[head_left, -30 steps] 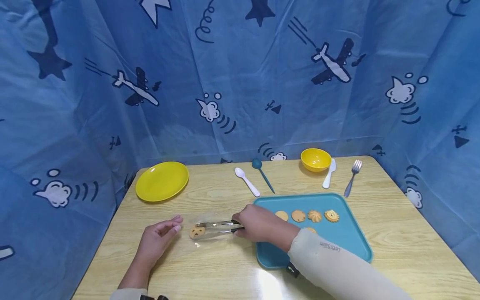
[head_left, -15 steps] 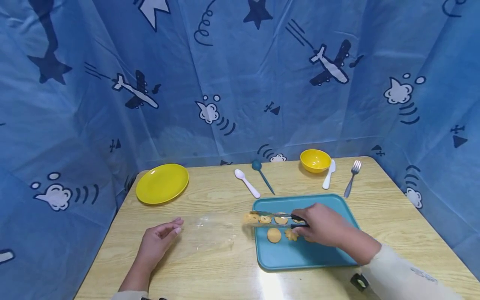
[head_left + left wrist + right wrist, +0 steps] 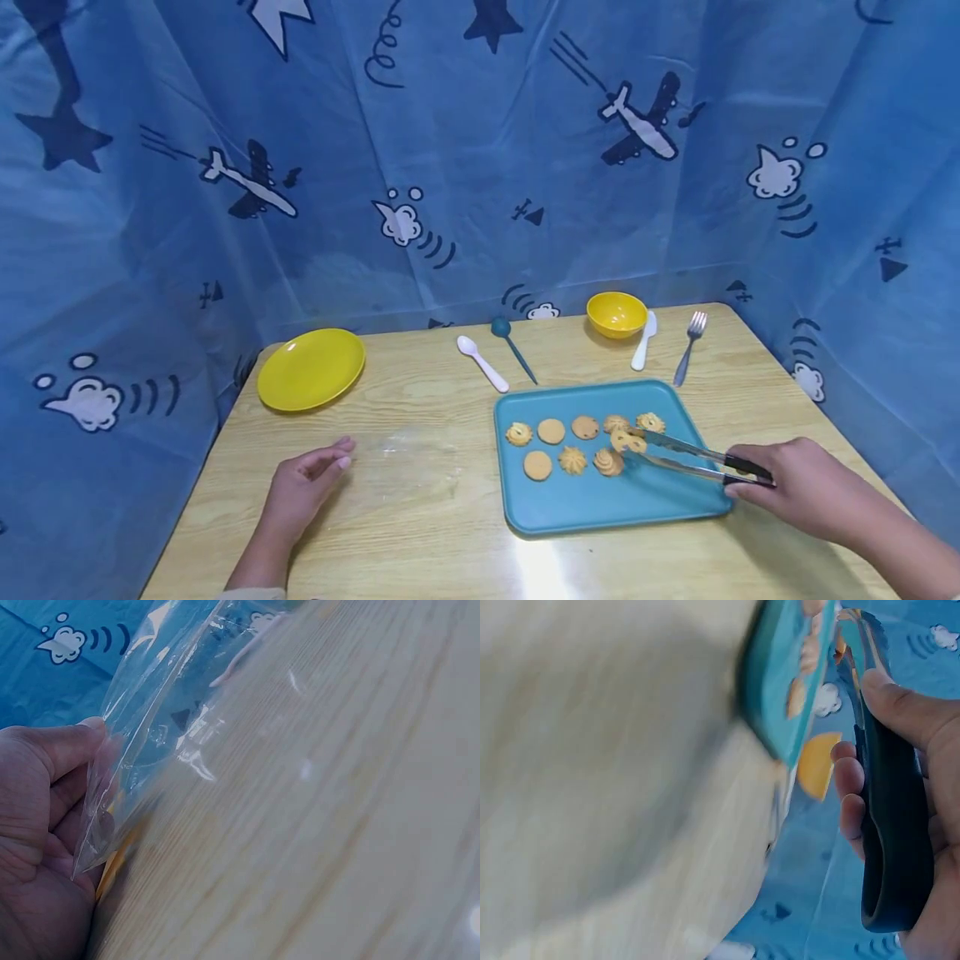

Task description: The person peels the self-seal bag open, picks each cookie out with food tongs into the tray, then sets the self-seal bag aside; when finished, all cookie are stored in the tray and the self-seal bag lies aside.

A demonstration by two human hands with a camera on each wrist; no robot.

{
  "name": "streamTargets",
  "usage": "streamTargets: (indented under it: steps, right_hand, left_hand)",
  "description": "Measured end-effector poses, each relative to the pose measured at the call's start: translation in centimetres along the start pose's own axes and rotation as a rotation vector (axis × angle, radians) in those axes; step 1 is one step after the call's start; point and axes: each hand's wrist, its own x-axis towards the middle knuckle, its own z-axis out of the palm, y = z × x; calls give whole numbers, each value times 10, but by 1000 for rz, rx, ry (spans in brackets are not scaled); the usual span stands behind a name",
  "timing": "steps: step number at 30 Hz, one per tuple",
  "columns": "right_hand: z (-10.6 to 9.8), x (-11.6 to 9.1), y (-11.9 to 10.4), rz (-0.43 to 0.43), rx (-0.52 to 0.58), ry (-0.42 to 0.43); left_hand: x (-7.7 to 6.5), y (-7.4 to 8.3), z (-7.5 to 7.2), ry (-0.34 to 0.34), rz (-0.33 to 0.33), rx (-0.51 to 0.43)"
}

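My left hand (image 3: 303,487) pinches the edge of a clear plastic bag (image 3: 161,727) between thumb and fingers. In the head view the bag is faint over the wood. My right hand (image 3: 798,492) grips black-handled metal tongs (image 3: 690,467). Their tips hold a round cookie with holes (image 3: 628,442) over the right part of the blue tray (image 3: 592,510). Two rows of cookies lie on the tray, among them a plain round cookie (image 3: 537,466) and a swirled cookie (image 3: 608,462). The right wrist view shows fingers wrapped around the tongs' handle (image 3: 892,825).
Behind the tray lie a pale spoon (image 3: 483,364), a dark teal spoon (image 3: 514,350), a white knife (image 3: 643,342) and a fork (image 3: 690,348). A yellow bowl (image 3: 617,315) stands at the back, a yellow plate (image 3: 311,369) at the back left. Blue curtains enclose the table.
The tongs and the cookie have moved right, from the bag to above the tray, with my right hand. My left hand has stayed in place at the bag.
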Motion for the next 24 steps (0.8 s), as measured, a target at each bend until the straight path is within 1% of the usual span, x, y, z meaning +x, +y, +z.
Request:
streamTargets:
  steps: [5,9,14,20,24]
  right_hand:
    - [2,-21,14,38,-15,-11]
    - [8,-28,18,18,6,1]
    - [14,-24,16,17,-12,11]
    - [16,-22,13,52,-9,-28]
    - [14,-24,8,61,-23,-3]
  left_hand:
    - [0,-1,1,-1,7,30]
    - [-1,1,2,2,5,32]
    - [-4,2,1,0,-1,13]
    - [-4,2,2,0,-2,13]
    - [-2,1,2,0,-2,26]
